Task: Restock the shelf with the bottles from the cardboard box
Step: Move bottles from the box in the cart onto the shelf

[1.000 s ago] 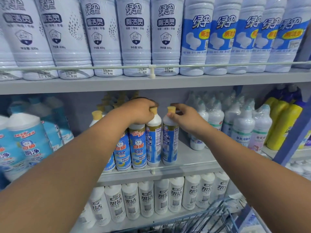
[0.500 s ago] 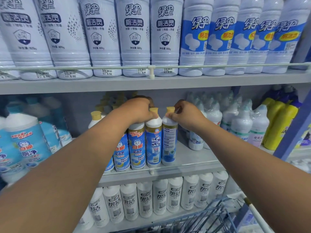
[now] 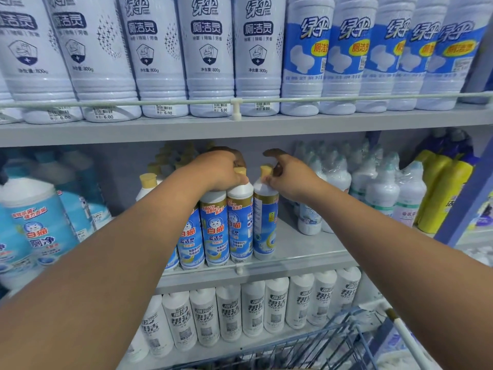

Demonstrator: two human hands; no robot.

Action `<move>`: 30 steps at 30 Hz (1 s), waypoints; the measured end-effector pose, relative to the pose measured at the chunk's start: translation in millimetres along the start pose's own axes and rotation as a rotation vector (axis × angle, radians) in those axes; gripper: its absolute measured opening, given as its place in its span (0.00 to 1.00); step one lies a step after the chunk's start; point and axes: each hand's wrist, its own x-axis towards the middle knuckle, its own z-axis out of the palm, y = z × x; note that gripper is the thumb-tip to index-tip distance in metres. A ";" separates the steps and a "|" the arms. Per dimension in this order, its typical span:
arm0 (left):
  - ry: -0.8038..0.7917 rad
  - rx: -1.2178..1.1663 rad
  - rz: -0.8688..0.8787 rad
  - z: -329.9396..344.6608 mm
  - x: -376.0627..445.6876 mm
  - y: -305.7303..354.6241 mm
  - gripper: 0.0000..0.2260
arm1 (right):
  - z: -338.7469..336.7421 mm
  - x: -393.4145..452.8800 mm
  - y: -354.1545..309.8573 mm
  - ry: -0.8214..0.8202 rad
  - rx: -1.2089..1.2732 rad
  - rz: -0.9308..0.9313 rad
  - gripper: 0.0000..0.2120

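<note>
Straightening: a judgement — the two front bottles on the middle shelf (image 3: 306,252) are being seated and faced; each would best be turned by the neck until its cat label looks outward, base flat behind the front rail, shoulders touching the neighbour.
Shelving unit: three tiers in view. The top shelf (image 3: 266,125) carries tall white toilet-cleaner bottles on the left and blue-labelled ones on the right, all behind a rail.
Middle tier contents: big light-blue jugs (image 3: 34,225) at far left, the yellow-capped row in the centre, shrink-wrapped white bottles (image 3: 381,190) near on the right, yellow bottles (image 3: 442,193) at far right.
Bottom tier: a packed row of white bottles (image 3: 253,308) with dark lettering.
Trolley basket (image 3: 325,343): blue wire, low in front; its contents are hidden, and no cardboard box shows.
Left hand (image 3: 221,172): fingers curled over the top of the second bottle from the right (image 3: 240,222), gripping round its yellow cap.
Right hand (image 3: 290,177): thumb and fingertips pinching the neck of the rightmost bottle (image 3: 265,222) just under its cap, index finger raised clear.
Care: the bottles are tall and narrow, so I judge a hard twist could topple the row; keep them upright.
</note>
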 end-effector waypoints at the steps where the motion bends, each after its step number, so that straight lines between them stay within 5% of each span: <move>1: 0.006 0.008 -0.003 0.0 -0.8 1.3 0.22 | 1.5 -0.7 0.8 -0.011 0.015 -0.019 0.22; 6: 0.031 0.027 0.038 0.0 -4.0 5.0 0.15 | 3.0 0.6 2.5 0.028 -0.039 -0.022 0.16; 12: 0.044 0.076 0.046 -0.8 -5.4 8.6 0.18 | 2.6 3.3 -0.8 0.077 -0.107 0.048 0.21; 18: 0.039 0.103 0.056 -2.6 -4.9 8.5 0.19 | 6.5 -2.1 10.5 -0.060 0.314 0.065 0.15; 30: 0.078 0.081 0.060 4.7 -2.6 5.4 0.20 | 11.9 -4.9 8.1 0.015 0.218 0.088 0.16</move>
